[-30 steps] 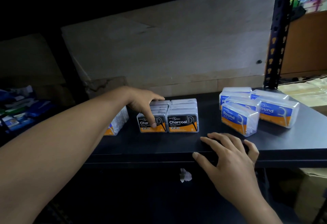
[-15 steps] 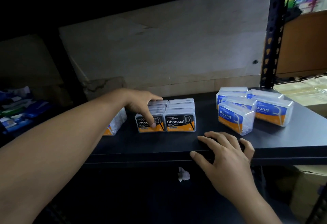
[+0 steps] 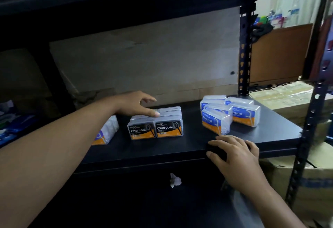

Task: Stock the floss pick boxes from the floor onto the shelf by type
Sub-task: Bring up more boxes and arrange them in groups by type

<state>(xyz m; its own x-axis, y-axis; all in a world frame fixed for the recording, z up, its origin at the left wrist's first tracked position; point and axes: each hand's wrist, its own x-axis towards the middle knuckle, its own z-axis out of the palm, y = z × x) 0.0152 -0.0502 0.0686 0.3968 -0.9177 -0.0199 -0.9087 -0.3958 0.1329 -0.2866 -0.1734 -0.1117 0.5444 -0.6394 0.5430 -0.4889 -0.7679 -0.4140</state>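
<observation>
While the left hand (image 3: 134, 104) touches Charcoal boxes (image 3: 169, 128) with straight fingers (image 3: 150, 113), the right hand (image 3: 236, 154) lies spread before Round boxes (image 3: 215, 121).

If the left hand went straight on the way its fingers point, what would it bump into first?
Probably the rightmost clear plastic box labelled Charcoal: the left hand points rightward, fingertip at that box's top edge. Whether it would skim over is unclear.

A: Illumination level?
B: Dim. Daylight entered at the upper right; the space under the shelf (image 3: 180, 148) was near black.
A: Image defects?
B: Wide-angle distortion tilted the right-hand post (image 3: 304, 146); the left edge was soft.
</observation>
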